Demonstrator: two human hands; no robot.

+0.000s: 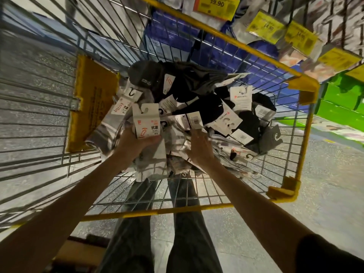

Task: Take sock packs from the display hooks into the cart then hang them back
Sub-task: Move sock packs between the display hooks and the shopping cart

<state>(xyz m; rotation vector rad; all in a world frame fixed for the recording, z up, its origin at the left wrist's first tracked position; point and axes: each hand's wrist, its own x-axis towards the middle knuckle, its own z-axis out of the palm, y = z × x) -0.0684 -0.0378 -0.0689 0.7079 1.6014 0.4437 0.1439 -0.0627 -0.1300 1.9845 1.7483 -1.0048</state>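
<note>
A wire cart with a yellow rim (232, 39) holds a heap of several sock packs (197, 107), black, grey and white, each with a white card header. My left hand (136, 144) grips one white sock pack (146, 123) by its card and holds it above the heap. My right hand (199, 146) reaches into the pile with fingers spread, touching a white pack with a barcode label (194, 120). More sock packs hang on the display hooks (319, 10) beyond the cart's far rim.
Yellow price tags (266, 26) hang along the display at the top right. A yellow plastic flap (90, 107) lies against the cart's left wall. Green boxes (342, 99) stand at the right. My legs show under the cart, on a grey speckled floor.
</note>
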